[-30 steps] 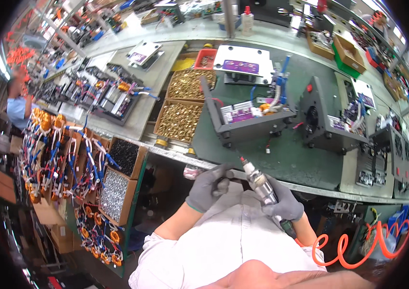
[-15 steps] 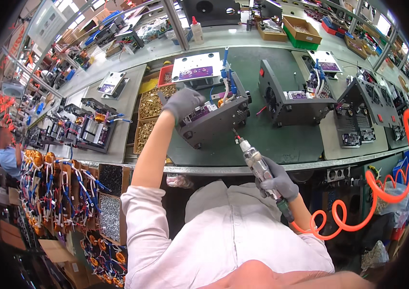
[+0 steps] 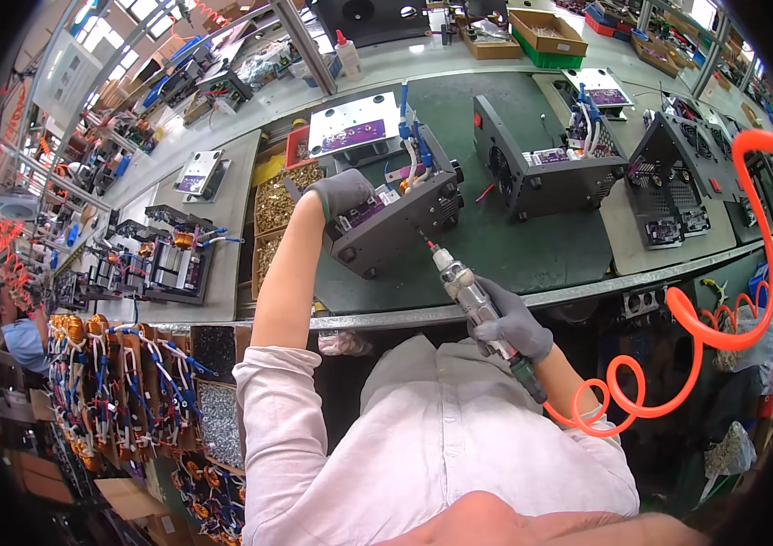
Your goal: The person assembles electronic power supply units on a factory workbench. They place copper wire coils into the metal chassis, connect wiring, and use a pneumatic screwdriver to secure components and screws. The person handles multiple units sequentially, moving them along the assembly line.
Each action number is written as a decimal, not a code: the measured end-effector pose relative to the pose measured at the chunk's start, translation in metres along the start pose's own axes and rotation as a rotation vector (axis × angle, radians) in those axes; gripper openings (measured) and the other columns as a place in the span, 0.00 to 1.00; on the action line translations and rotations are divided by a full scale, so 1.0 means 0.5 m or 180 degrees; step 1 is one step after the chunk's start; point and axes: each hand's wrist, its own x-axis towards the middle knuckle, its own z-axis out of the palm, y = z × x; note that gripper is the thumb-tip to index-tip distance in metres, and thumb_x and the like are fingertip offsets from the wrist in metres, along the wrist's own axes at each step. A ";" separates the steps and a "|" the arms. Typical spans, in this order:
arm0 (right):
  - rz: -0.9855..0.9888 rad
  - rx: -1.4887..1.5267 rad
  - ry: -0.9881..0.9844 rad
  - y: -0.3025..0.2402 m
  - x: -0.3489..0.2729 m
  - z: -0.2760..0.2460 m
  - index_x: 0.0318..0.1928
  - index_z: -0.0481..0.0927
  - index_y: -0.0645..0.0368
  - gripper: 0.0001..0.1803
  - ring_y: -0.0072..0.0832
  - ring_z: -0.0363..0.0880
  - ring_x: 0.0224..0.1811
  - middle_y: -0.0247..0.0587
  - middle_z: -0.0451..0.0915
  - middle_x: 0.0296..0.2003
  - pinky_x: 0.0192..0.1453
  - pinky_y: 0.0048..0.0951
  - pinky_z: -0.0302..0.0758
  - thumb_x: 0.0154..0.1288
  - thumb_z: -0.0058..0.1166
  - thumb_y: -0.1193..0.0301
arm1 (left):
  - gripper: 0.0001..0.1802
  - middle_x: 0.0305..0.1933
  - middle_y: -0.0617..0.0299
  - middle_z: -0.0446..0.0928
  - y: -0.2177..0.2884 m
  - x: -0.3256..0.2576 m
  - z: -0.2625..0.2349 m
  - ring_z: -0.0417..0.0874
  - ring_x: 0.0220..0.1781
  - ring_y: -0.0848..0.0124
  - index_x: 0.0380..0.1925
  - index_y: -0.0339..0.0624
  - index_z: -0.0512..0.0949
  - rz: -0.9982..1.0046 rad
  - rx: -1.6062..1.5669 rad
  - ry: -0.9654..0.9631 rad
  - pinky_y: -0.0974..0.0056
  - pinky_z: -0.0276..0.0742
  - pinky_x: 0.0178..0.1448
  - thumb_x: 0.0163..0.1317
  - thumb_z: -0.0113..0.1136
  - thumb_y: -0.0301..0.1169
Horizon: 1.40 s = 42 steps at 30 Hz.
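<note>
A dark grey metal case [image 3: 395,227] stands tilted on the green work surface, its inside holding purple circuit boards and blue-and-white cables [image 3: 414,136]. My left hand [image 3: 343,193], in a grey glove, is at the case's left end with its fingers curled over the boards; what they grip, if anything, is hidden. In my gloved right hand [image 3: 515,326] is a pneumatic screwdriver [image 3: 466,289], fingers wrapped round its body. Its bit points up at the case's near side panel, close to a hole there; I cannot tell whether it touches. An orange coiled air hose [image 3: 627,405] runs from its rear end.
Right of my case stands a second grey case [image 3: 550,187]. Wooden bins of brass-coloured fasteners [image 3: 275,205] lie to the left, beyond them partly built units [image 3: 159,255]. Wired copper coils [image 3: 122,382] hang at lower left. A person in blue [image 3: 27,344] is at far left.
The view has shifted slightly. My right hand has brought the screwdriver's bit up and left along the case's side panel. My left hand has sunk a little lower over the boards.
</note>
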 end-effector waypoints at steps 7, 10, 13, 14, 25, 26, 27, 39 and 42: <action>0.0165 0.0012 0.0056 -0.018 0.011 0.020 0.71 0.60 0.63 0.54 0.22 0.76 0.31 0.39 0.73 0.44 0.32 0.26 0.79 0.38 0.67 0.65 | 0.20 0.43 0.51 0.84 0.034 0.007 -0.055 0.86 0.45 0.58 0.45 0.36 0.83 -0.0253 0.0038 -0.0460 0.66 0.82 0.51 0.51 0.54 0.16; 0.0028 -0.0118 0.0126 -0.006 0.027 0.033 0.71 0.60 0.63 0.52 0.22 0.75 0.32 0.38 0.72 0.44 0.34 0.26 0.78 0.40 0.65 0.67 | 0.13 0.38 0.52 0.83 0.026 -0.001 -0.040 0.86 0.43 0.57 0.37 0.39 0.83 -0.0169 0.0060 -0.0215 0.64 0.82 0.48 0.51 0.57 0.19; 0.0111 0.0141 0.0071 -0.008 0.032 0.043 0.71 0.60 0.62 0.51 0.22 0.76 0.29 0.39 0.72 0.42 0.30 0.26 0.78 0.42 0.63 0.70 | 0.09 0.33 0.54 0.82 0.037 -0.008 -0.034 0.86 0.41 0.62 0.37 0.38 0.84 -0.0991 -0.1258 0.0200 0.64 0.81 0.46 0.56 0.59 0.23; 0.0202 0.0299 0.0044 -0.013 0.030 0.046 0.70 0.59 0.62 0.50 0.22 0.76 0.29 0.39 0.72 0.41 0.29 0.26 0.78 0.42 0.63 0.70 | 0.09 0.32 0.56 0.82 0.058 -0.006 -0.057 0.86 0.40 0.64 0.38 0.37 0.84 -0.1403 -0.1918 0.0357 0.64 0.80 0.45 0.58 0.59 0.25; 0.0264 0.0436 -0.0765 -0.033 -0.030 0.061 0.69 0.59 0.65 0.52 0.21 0.75 0.26 0.39 0.73 0.39 0.25 0.25 0.75 0.38 0.64 0.71 | 0.17 0.23 0.69 0.72 0.399 -0.121 -0.201 0.63 0.16 0.84 0.44 0.31 0.80 -0.2623 -0.5837 0.2566 0.75 0.51 0.17 0.71 0.55 0.37; 0.0318 0.0389 -0.0822 -0.037 -0.035 0.066 0.69 0.60 0.65 0.52 0.21 0.75 0.26 0.39 0.73 0.39 0.25 0.25 0.75 0.38 0.64 0.71 | 0.17 0.22 0.68 0.72 0.410 -0.119 -0.179 0.62 0.16 0.84 0.44 0.31 0.80 -0.2616 -0.5904 0.2430 0.75 0.51 0.17 0.71 0.55 0.37; 0.0368 0.0344 -0.0874 -0.038 -0.038 0.069 0.69 0.60 0.65 0.52 0.20 0.74 0.26 0.39 0.73 0.40 0.25 0.25 0.75 0.37 0.64 0.71 | 0.16 0.22 0.67 0.72 0.419 -0.121 -0.169 0.62 0.15 0.83 0.43 0.31 0.79 -0.2514 -0.6147 0.2454 0.75 0.51 0.17 0.71 0.55 0.37; 0.0211 -0.2436 -0.0278 0.005 -0.062 0.030 0.71 0.59 0.58 0.50 0.34 0.82 0.35 0.46 0.81 0.38 0.45 0.33 0.78 0.45 0.63 0.62 | 0.15 0.18 0.70 0.67 0.494 -0.046 -0.001 0.57 0.13 0.83 0.35 0.35 0.78 -0.2547 -0.7824 0.2648 0.74 0.49 0.16 0.68 0.60 0.39; 0.0422 -0.2599 -0.0154 0.014 -0.056 0.041 0.71 0.59 0.58 0.51 0.34 0.82 0.35 0.45 0.81 0.40 0.45 0.34 0.78 0.45 0.64 0.61 | 0.15 0.18 0.70 0.66 0.500 -0.034 0.011 0.57 0.14 0.82 0.38 0.35 0.78 -0.2818 -0.7353 0.2777 0.74 0.50 0.16 0.68 0.60 0.38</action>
